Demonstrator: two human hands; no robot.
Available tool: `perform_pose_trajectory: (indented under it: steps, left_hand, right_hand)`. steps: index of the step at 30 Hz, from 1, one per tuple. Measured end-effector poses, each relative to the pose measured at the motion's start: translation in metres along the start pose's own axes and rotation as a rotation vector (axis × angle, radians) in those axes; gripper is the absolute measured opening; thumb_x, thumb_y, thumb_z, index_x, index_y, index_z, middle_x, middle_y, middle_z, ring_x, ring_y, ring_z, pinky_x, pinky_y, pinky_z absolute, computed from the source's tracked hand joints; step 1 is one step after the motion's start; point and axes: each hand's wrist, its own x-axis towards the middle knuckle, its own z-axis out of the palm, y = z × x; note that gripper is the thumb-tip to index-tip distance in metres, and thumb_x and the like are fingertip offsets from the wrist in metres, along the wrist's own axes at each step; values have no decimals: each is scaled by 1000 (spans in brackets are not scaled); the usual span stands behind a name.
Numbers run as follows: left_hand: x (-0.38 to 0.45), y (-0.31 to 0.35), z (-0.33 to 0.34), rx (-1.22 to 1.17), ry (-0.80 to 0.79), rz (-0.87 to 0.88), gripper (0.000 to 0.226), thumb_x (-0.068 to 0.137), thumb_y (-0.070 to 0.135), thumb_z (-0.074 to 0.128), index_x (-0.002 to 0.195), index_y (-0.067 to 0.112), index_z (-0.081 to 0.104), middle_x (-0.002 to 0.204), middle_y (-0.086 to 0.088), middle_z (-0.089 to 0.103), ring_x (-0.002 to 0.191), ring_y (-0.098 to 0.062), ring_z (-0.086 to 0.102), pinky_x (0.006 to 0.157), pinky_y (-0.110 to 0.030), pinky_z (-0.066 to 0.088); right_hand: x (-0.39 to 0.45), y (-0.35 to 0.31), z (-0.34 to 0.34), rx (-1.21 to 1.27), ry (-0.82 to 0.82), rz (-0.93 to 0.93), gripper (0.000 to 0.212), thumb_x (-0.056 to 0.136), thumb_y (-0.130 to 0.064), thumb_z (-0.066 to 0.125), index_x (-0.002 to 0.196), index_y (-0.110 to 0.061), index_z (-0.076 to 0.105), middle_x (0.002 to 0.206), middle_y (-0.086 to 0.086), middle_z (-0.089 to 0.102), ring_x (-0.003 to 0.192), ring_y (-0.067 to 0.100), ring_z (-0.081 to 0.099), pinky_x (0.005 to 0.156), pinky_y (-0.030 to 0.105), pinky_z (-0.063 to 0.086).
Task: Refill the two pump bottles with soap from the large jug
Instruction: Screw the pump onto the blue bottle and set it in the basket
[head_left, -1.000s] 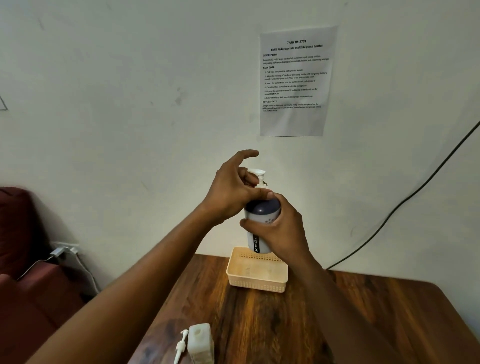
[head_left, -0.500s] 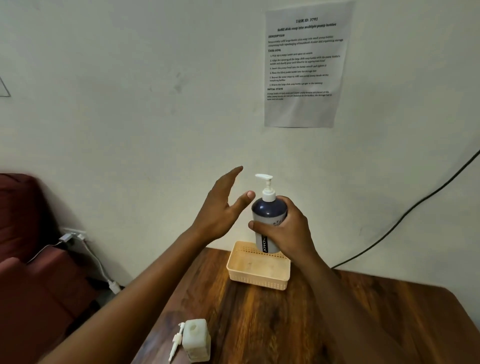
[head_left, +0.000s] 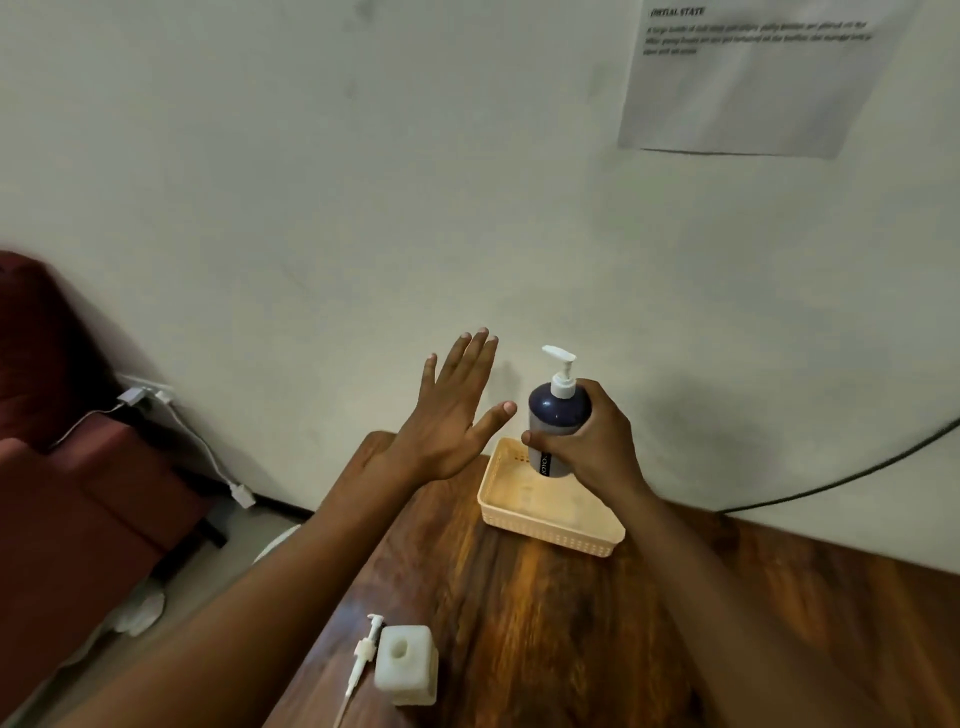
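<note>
My right hand (head_left: 597, 441) grips a dark blue pump bottle (head_left: 558, 415) with a white pump head screwed on, holding it upright just over the far part of a cream plastic basket (head_left: 540, 525). To the left of the bottle my left hand (head_left: 447, 415) is flat, fingers spread, holding nothing. Near the table's front left edge stands a square white bottle (head_left: 405, 665) with its mouth uncovered, and its loose white pump (head_left: 363, 652) lies beside it on the left. No large jug is in sight.
The wooden table (head_left: 571, 623) stands against a white wall with a printed sheet (head_left: 753, 83) taped up. A black cable (head_left: 857, 473) runs along the wall on the right. A dark red seat (head_left: 62, 467) and white charger leads (head_left: 171, 421) are at the left.
My left hand let go of the pump head and moved away to the left, opening flat. My right hand lowered the blue bottle toward the basket. The view tilted downward.
</note>
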Motion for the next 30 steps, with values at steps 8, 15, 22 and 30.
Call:
perform_pose_trajectory:
  steps: [8,15,22,30]
  left_hand:
    - [27,-83,59,31,-110,10,81,103,63,24,167,24,-6,175,7,-15,160,-9,-21,129,-50,-15]
    - [38,-130,113,40,-169,13,90,96,74,14,167,22,-8,176,4,-15,160,-11,-23,128,-50,-16]
    - [34,-161,147,29,-219,-17,90,96,73,13,167,21,-8,175,3,-16,160,-14,-22,129,-55,-12]
    - [26,-183,162,28,-257,-48,91,95,73,12,167,21,-7,176,1,-14,161,-16,-19,130,-54,-8]
  right_hand:
    - [47,65,68,-7,33,95,88,61,-34,96,135,-28,48,134,-4,59,113,11,52,93,25,41]
    - [68,124,118,-102,53,127,91,60,-28,96,138,-22,50,135,1,58,120,21,54,92,24,39]
    - [69,164,163,-181,73,153,94,60,-32,96,140,-17,48,135,5,55,121,24,54,90,22,39]
    - [66,193,197,-215,121,190,90,64,-35,94,139,-19,48,136,4,57,124,23,53,96,23,39]
